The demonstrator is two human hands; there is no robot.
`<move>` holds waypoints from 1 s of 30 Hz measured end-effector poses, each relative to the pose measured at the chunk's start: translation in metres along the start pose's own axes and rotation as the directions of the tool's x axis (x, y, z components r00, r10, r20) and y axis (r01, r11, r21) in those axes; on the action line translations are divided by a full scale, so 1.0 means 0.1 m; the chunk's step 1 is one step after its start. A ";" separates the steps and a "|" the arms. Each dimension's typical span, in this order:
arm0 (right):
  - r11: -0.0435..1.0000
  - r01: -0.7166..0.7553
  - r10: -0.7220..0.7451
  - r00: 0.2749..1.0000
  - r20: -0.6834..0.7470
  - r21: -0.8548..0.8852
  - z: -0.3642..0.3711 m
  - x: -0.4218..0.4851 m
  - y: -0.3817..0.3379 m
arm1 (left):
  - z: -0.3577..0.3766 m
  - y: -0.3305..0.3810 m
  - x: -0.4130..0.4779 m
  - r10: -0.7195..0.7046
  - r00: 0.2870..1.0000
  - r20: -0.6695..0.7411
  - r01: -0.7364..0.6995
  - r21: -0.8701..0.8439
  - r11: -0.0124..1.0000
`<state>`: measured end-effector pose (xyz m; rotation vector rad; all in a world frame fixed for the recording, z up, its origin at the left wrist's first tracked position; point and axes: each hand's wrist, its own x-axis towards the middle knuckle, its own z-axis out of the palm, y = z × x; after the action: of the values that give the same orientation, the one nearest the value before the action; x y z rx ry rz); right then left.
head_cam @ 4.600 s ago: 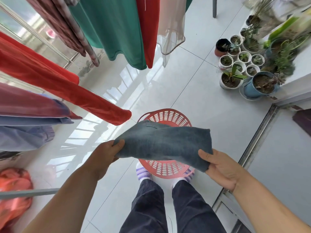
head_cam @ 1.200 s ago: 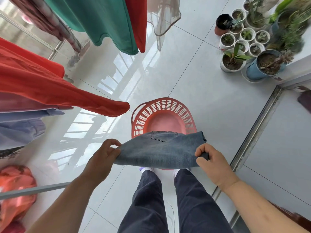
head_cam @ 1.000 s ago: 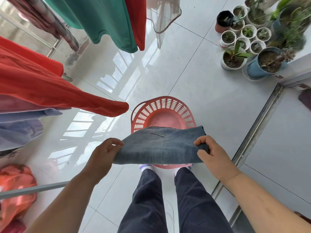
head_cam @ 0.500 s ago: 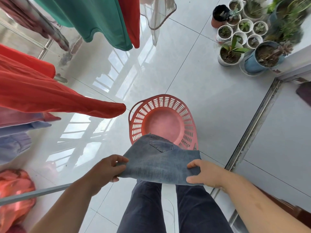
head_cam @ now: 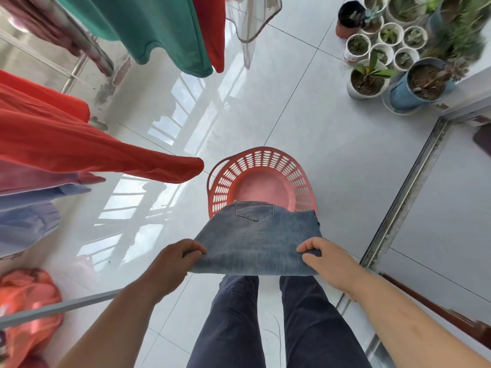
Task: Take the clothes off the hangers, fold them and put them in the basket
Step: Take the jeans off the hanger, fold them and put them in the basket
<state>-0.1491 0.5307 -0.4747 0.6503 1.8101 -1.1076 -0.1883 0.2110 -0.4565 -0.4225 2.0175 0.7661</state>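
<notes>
At the far left an orange-pink bag sits on the glossy white floor, with a grey bar running across in front of it. Above the bag, a lilac garment and a long red garment reach in from the left edge, the red one ending just short of the basket's handle. Further up hang a green garment, a narrower red one touching its right side, and a sheer pale cloth. The left hand pinches the near left corner of the folded jeans, thumb on top and fingers curled under the fabric. The jeans are held flat in the air, back pocket upward, their far edge overlapping the near rim of the red plastic basket, which stands on the floor and shows a bare pink bottom. Below the jeans are the person's legs in dark trousers. The right hand grips the near right corner in the same way, fingers folded over the edge. To the right a metal door track crosses the floor, and at the upper right stand small white plant pots beside a blue pot.
</notes>
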 end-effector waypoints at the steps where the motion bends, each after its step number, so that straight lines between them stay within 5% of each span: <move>1: 1.000 -0.013 0.014 1.000 0.006 -0.026 0.01 0.01 0.00 | 0.01 0.00 0.01 -0.008 1.000 0.015 0.008 0.003 1.000; 6: 0.992 -0.076 0.084 0.993 0.079 -0.096 0.01 0.01 0.03 | 0.03 -0.01 0.12 -0.022 0.993 0.117 0.015 0.060 0.998; 12: 0.873 -0.032 0.028 0.999 -0.015 -0.486 0.18 0.08 0.05 | 0.14 0.03 0.29 0.009 0.985 0.171 -0.086 0.447 0.890; 16: 0.869 -0.003 -0.062 0.992 -0.114 -0.494 0.23 0.19 0.01 | 0.21 0.04 0.37 0.084 0.996 0.042 -0.093 0.580 0.809; 30: 0.749 0.043 -0.268 0.932 -0.243 -0.661 -0.48 0.84 -0.59 | -0.02 0.80 0.80 0.263 0.910 -0.320 -0.075 0.498 0.864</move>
<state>-0.2541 0.5443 -0.5146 0.2599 2.3945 -0.4032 -0.2769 0.2701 -0.4953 -0.0999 2.5442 0.2700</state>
